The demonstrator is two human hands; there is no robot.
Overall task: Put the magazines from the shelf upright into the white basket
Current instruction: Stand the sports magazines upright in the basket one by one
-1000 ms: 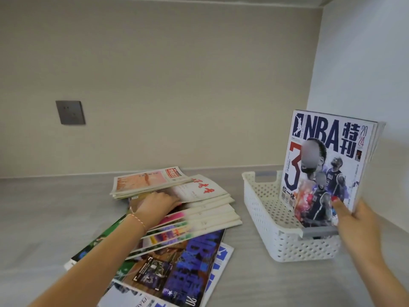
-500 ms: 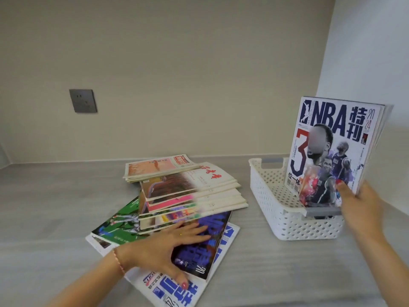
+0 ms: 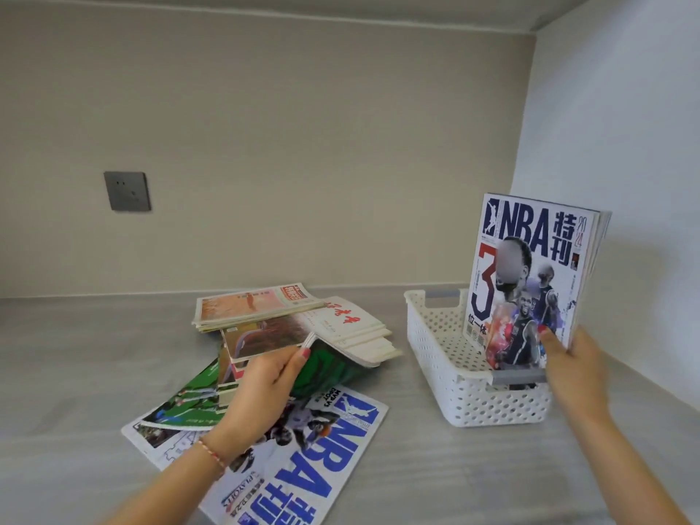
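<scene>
— What have you got in your right hand (image 3: 572, 363)?

— A few magazines (image 3: 530, 274) standing upright in the white basket (image 3: 450, 380). My fingers are closed on their lower right edge, thumb on the front cover. The front one has a white cover with "NBA" in dark blue, a big red and blue 3, and basketball players. The bundle stands at the right end of the basket and tilts a little to the right.

— And the left hand (image 3: 261, 388)?

— It is pinching the near edge of the loose pile (image 3: 303, 327) on the shelf (image 3: 75, 373). My thumb and fingers grip a few magazines and hold that edge off the ones below, so a dark green cover (image 3: 325, 369) shows underneath. A thin red string bracelet (image 3: 212, 452) is on that wrist.

— Where is the pile from the basket?

— Just left of it, apart, with bare shelf between. The top magazines are pale with orange pictures and red lettering. Under them a green-covered one (image 3: 182, 399) sticks out to the left, and nearest me a large white one with blue "NBA" letters (image 3: 314, 464) lies flat.

— Anything else there?

— A grey wall socket (image 3: 127, 191) on the beige back wall (image 3: 303, 145), well above the shelf.
</scene>
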